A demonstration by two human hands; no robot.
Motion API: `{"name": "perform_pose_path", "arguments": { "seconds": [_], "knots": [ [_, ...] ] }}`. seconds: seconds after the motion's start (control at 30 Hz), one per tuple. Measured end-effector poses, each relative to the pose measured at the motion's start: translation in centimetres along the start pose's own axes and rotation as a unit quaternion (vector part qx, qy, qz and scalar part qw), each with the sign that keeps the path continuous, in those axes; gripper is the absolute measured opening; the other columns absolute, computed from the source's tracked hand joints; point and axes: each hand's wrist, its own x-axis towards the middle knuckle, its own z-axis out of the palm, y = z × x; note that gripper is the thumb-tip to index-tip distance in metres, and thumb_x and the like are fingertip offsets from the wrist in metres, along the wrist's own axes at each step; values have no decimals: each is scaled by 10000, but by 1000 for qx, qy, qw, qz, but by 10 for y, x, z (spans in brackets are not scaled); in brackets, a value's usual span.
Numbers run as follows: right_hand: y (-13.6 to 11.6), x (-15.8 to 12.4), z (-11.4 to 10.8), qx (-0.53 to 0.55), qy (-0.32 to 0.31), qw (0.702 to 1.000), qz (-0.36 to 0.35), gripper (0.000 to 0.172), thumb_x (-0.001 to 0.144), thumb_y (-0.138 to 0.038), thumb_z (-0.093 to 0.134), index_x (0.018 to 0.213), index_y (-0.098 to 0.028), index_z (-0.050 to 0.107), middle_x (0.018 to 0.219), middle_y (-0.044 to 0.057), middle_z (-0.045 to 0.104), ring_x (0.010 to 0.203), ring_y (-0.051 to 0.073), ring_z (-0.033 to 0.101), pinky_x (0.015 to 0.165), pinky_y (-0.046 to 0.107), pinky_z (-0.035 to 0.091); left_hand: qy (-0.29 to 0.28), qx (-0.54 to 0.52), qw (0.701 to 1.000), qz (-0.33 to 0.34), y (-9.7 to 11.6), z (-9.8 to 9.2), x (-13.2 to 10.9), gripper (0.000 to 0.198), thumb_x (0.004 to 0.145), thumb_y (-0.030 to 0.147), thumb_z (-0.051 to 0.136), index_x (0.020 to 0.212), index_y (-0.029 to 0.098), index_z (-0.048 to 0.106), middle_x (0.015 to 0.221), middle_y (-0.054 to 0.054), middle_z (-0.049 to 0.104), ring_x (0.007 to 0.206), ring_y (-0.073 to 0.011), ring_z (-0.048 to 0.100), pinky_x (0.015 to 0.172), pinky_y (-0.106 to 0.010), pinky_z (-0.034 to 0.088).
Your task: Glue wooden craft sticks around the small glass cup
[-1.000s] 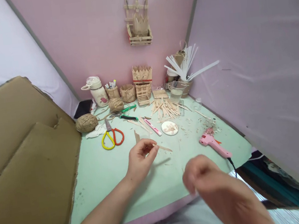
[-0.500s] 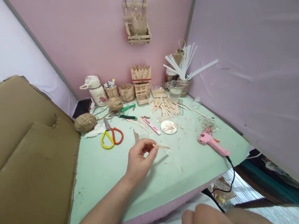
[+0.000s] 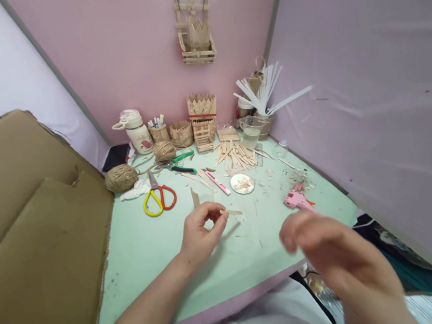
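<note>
My left hand (image 3: pixel 201 234) hovers over the middle of the pale green table (image 3: pixel 148 253) and pinches a short wooden stick (image 3: pixel 232 212) between thumb and fingertips. Another flat wood piece (image 3: pixel 195 197) stands up just behind that hand. My right hand (image 3: pixel 336 255) is raised near the table's front right edge, blurred by motion, its fingers loosely curled, and nothing shows in it. It partly hides the pink glue gun (image 3: pixel 297 200).
Large cardboard sheets (image 3: pixel 36 224) cover the left side. Yellow and red scissors (image 3: pixel 157 199), twine balls (image 3: pixel 121 177), a pink cutter (image 3: pixel 218 182), a small white dish (image 3: pixel 242 183) and a pile of wooden sticks (image 3: pixel 236 154) lie further back. Stick-built holders (image 3: pixel 203 122) line the pink wall.
My right hand dropped below the table's front edge, then rose again to the front right, in front of the glue gun. The left hand has stayed put with its stick.
</note>
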Motion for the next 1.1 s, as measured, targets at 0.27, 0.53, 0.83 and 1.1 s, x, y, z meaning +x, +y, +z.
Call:
{"name": "perform_pose_path", "arguments": {
  "seconds": [0.27, 0.53, 0.83, 1.1],
  "knots": [
    [137, -9, -82, -482, 127, 849, 177, 572, 832, -607, 500, 1122, -126, 604, 1097, 206, 617, 1054, 371, 562, 898, 503, 435, 10, 55, 997, 52, 13, -7, 3, 41, 851, 185, 609, 866, 174, 646, 760, -7, 659, 651, -86, 581, 646, -198, 495],
    [169, -10, -81, -542, 37, 812, 213, 437, 810, -494, 554, 989, -108, 653, 897, 190, 639, 885, 347, 591, 815, 457, 451, 60, 104, 993, 20, 14, -18, -23, 52, 859, 218, 613, 886, 185, 644, 742, -3, 643, 655, -100, 581, 645, -208, 502],
    [142, -10, -83, -425, 88, 859, 273, 519, 807, -540, 473, 1035, -115, 666, 909, 183, 682, 843, 342, 626, 758, 465, 490, 119, 150, 981, -21, -9, -13, -56, 43, 842, 207, 618, 850, 180, 651, 711, 9, 656, 639, -93, 601, 637, -190, 502],
    [97, -25, -36, -45, 99, 930, 351, 603, 783, -687, 532, 1072, -190, 713, 1151, 127, 707, 976, 287, 663, 739, 331, 560, 124, 169, 978, -12, -8, -15, -57, 40, 840, 177, 617, 847, 185, 656, 720, 16, 668, 635, -87, 589, 639, -187, 494]
  ]
}}
